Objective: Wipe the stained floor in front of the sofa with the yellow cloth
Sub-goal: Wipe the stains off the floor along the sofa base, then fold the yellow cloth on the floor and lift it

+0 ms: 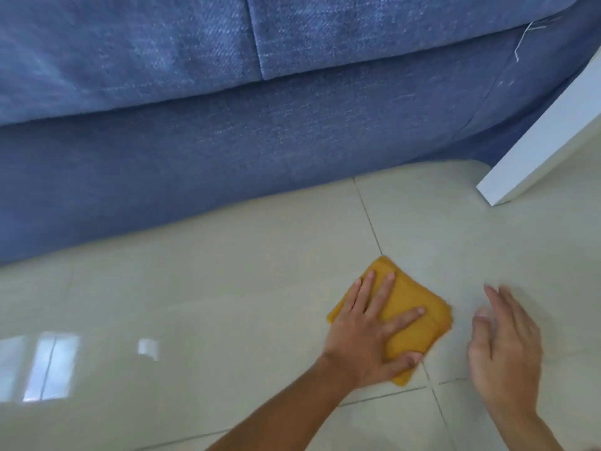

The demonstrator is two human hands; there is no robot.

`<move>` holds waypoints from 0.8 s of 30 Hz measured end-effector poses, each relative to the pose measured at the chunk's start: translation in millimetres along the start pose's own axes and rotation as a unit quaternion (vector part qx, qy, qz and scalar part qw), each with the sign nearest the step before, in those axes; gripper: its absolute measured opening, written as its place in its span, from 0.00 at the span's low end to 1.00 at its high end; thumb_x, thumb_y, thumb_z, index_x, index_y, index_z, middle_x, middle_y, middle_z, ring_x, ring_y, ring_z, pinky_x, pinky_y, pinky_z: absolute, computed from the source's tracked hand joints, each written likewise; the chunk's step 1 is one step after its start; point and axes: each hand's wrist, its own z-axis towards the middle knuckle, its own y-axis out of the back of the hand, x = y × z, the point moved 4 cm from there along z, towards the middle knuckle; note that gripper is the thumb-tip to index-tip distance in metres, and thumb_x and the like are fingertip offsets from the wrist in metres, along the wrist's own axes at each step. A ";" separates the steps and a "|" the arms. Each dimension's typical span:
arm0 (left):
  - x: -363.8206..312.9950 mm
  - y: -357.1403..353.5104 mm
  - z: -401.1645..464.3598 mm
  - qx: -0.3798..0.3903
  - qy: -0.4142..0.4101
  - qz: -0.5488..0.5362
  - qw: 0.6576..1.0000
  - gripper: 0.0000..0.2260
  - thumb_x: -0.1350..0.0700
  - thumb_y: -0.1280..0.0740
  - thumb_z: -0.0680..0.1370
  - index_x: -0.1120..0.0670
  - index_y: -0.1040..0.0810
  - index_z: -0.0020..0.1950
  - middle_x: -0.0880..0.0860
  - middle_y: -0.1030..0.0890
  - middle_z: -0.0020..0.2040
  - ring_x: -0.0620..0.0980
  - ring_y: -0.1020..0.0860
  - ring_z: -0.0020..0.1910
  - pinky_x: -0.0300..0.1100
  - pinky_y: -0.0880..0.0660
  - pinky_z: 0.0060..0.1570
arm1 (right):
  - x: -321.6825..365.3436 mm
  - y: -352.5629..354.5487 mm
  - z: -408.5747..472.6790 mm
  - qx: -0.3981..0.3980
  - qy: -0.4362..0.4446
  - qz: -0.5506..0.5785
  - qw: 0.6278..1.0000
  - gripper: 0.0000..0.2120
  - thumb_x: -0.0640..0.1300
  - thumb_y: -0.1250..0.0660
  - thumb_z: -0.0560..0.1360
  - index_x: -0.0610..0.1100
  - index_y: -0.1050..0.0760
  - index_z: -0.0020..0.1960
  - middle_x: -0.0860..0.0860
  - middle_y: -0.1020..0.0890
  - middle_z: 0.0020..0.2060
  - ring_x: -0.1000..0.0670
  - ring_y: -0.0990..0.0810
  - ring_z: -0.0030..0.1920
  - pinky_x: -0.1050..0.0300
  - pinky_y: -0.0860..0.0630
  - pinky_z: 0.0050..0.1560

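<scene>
The folded yellow cloth point(405, 315), a soft square pad of fabric, lies flat on the glossy cream tiled floor point(227, 288) a short way in front of the blue woven-fabric sofa point(227, 131), its near corner over a grout line close to where the tile joints cross. It looks light and limp, likely to bunch or unfold if pushed from one edge, and the shiny tile probably lets it slide easily. Pressing down from above with a flat palm across the middle seems the best hold, rather than pinching a corner.

That is how the left hand point(367, 333) sits on it: the fingers point(383, 294) are spread wide and straight, laid flat on the cloth, with the thumb along its near edge, pressing and not clenching.

The right hand point(507, 349) is just beside the cloth, clear of it, fingers loosely extended and holding nothing; it is blurred, and whether it touches the floor cannot be told. No stain shows on the tiles. A white panel edge point(533, 148) stands on the floor to the right of the sofa.
</scene>
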 end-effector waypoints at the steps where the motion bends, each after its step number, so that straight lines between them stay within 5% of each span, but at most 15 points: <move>1: 18.8 3.3 -25.3 -0.013 0.037 -0.003 0.999 0.31 0.28 0.48 0.74 0.31 0.51 0.76 0.55 0.62 0.81 0.61 0.65 0.78 0.60 0.58 0.75 | 11.1 -4.3 -9.0 0.010 0.013 0.002 1.000 0.26 0.49 0.47 0.78 0.39 0.28 0.70 0.37 0.27 0.71 0.35 0.29 0.71 0.40 0.35 0.72; 5: 78.2 12.6 -128.0 -0.061 0.206 0.004 0.977 0.30 0.27 0.47 0.74 0.32 0.45 0.76 0.56 0.51 0.81 0.63 0.54 0.79 0.59 0.49 0.75 | 70.1 -26.3 -53.3 0.057 0.084 0.008 0.995 0.24 0.49 0.46 0.78 0.39 0.27 0.69 0.39 0.25 0.70 0.36 0.28 0.69 0.42 0.36 0.71; 11: 122.1 16.4 -226.1 -0.051 0.358 -0.009 0.932 0.31 0.27 0.49 0.74 0.32 0.49 0.76 0.56 0.52 0.81 0.62 0.54 0.79 0.57 0.50 0.75 | 160.8 -68.6 -117.4 0.135 0.224 0.016 0.965 0.24 0.50 0.44 0.78 0.39 0.25 0.68 0.42 0.23 0.69 0.39 0.25 0.68 0.38 0.31 0.70; 16: 133.2 30.0 -248.2 -0.053 0.370 -0.074 0.925 0.29 0.26 0.55 0.74 0.29 0.51 0.75 0.51 0.62 0.81 0.55 0.63 0.79 0.51 0.59 0.77 | 215.1 -96.3 -150.4 0.202 0.295 0.007 0.934 0.26 0.53 0.43 0.77 0.42 0.25 0.69 0.45 0.23 0.69 0.41 0.26 0.70 0.42 0.34 0.71; 19: 157.8 48.8 -248.3 -0.100 0.363 -0.068 0.924 0.24 0.38 0.46 0.79 0.37 0.38 0.75 0.51 0.43 0.80 0.56 0.43 0.78 0.50 0.40 0.74 | 235.4 -109.5 -158.4 0.235 0.329 -0.017 0.914 0.25 0.54 0.42 0.78 0.43 0.26 0.71 0.47 0.23 0.70 0.42 0.28 0.72 0.41 0.31 0.71; 22: 190.8 60.1 -244.7 -0.082 0.346 -0.038 0.934 0.29 0.55 0.39 0.78 0.46 0.41 0.78 0.49 0.35 0.76 0.54 0.35 0.73 0.47 0.32 0.67 | 250.6 -115.7 -157.0 0.258 0.338 -0.062 0.903 0.25 0.54 0.43 0.77 0.45 0.26 0.70 0.50 0.22 0.69 0.43 0.27 0.71 0.43 0.35 0.71; 24: 203.5 64.1 -240.2 -0.056 0.345 -0.037 0.936 0.28 0.56 0.38 0.79 0.48 0.43 0.79 0.49 0.31 0.72 0.52 0.32 0.70 0.45 0.31 0.64 | 258.6 -118.6 -153.9 0.268 0.340 -0.076 0.898 0.24 0.51 0.44 0.76 0.47 0.24 0.68 0.51 0.20 0.66 0.43 0.25 0.69 0.45 0.38 0.69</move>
